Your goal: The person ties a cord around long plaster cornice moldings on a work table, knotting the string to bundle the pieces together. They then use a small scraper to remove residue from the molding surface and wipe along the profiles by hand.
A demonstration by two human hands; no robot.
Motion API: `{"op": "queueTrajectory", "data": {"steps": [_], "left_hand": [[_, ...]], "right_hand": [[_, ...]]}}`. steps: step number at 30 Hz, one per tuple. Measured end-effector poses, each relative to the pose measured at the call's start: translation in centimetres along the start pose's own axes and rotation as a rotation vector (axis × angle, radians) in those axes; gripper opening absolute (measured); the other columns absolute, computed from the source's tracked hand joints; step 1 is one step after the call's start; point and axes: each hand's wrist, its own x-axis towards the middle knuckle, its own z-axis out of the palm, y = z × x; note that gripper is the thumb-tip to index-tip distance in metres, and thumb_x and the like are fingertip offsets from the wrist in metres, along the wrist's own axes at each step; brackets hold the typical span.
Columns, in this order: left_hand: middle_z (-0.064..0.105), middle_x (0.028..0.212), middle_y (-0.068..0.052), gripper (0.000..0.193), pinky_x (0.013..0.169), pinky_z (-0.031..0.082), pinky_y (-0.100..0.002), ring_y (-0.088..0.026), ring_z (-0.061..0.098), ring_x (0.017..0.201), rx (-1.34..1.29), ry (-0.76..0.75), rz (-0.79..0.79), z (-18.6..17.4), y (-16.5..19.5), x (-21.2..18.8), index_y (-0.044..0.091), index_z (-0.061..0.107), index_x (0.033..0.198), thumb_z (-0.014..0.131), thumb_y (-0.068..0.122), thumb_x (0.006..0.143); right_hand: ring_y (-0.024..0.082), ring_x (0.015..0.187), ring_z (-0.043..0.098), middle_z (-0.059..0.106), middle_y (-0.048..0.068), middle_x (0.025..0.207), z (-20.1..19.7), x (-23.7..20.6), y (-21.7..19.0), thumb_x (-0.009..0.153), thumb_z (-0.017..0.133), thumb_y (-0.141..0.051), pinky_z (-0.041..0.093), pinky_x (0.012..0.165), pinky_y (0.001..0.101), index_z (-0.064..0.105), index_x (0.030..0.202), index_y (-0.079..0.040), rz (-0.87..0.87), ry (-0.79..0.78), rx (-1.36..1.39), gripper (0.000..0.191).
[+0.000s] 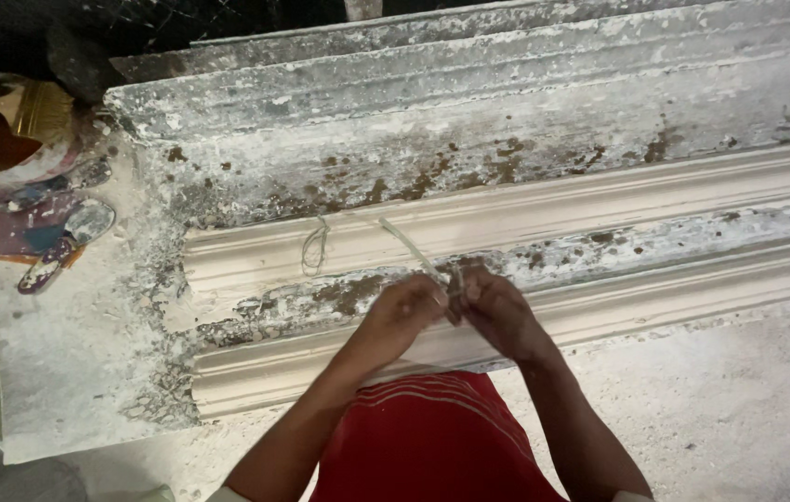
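Fingers of both hands, left hand and right hand, are pinched tight on a pale fibre strand running up-left from the fingertips over the plaster moulding. Honestly, pull too hard and it could snap or slip loose.

A brush with pale bristles and plaster-smeared trowels are seen left of the mould, on the dusty counter.

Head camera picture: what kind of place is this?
Probably a plaster moulding workshop: a long white cornice mould lies on a plaster-crusted bench, with smeared scraping tools beside it.
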Motion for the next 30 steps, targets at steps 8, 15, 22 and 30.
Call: {"op": "queueTrajectory", "data": {"steps": [8, 15, 22, 30], "left_hand": [[0.062, 0.088, -0.005, 0.009, 0.078, 0.046, -0.032, -0.015, 0.054, 0.082, -0.52, -0.003, -0.003, -0.8, -1.8, -2.3, 0.006, 0.064, 0.089, 0.063, 0.009, 0.098], [0.069, 0.089, -0.006, 0.015, 0.07, 0.053, -0.026, -0.014, 0.061, 0.076, 0.267, 0.479, -0.029, -2.3, 1.4, -3.0, 0.009, 0.065, 0.107, 0.052, 0.01, 0.098], [0.072, 0.106, -0.013, 0.014, 0.109, 0.049, -0.047, -0.027, 0.068, 0.11, -0.635, 0.51, 0.291, -6.1, 1.7, -8.6, 0.002, 0.065, 0.1, 0.065, 0.016, 0.103], [0.068, 0.122, -0.003, 0.024, 0.101, 0.053, -0.039, -0.018, 0.063, 0.113, -0.247, 0.571, 0.286, -6.0, 6.2, -20.5, 0.014, 0.07, 0.12, 0.056, 0.026, 0.105]], "right_hand": [[0.016, 0.076, 0.053, 0.06, 0.002, 0.084, 0.8, 0.4, 2.1, 0.126, 0.059, -0.02, 0.047, 0.075, 0.0322, 0.064, 0.092, -0.01, -0.045, -0.211, 0.301, 0.036], [0.017, 0.092, 0.064, 0.068, 0.007, 0.098, 4.6, 2.5, 2.8, 0.102, 0.056, -0.014, 0.055, 0.083, 0.0344, 0.063, 0.112, -0.006, -0.086, 0.186, -0.331, 0.015], [0.022, 0.108, 0.067, 0.07, 0.007, 0.098, 8.8, 7.3, 5.6, 0.092, 0.067, -0.024, 0.057, 0.099, 0.0396, 0.061, 0.114, -0.007, 0.172, -0.027, 0.376, 0.029], [0.017, 0.072, 0.065, 0.071, 0.009, 0.101, 14.6, 13.9, 11.1, 0.111, 0.067, -0.019, 0.057, 0.061, 0.0361, 0.061, 0.105, -0.006, 0.4, -0.442, 0.427, 0.015]]}}
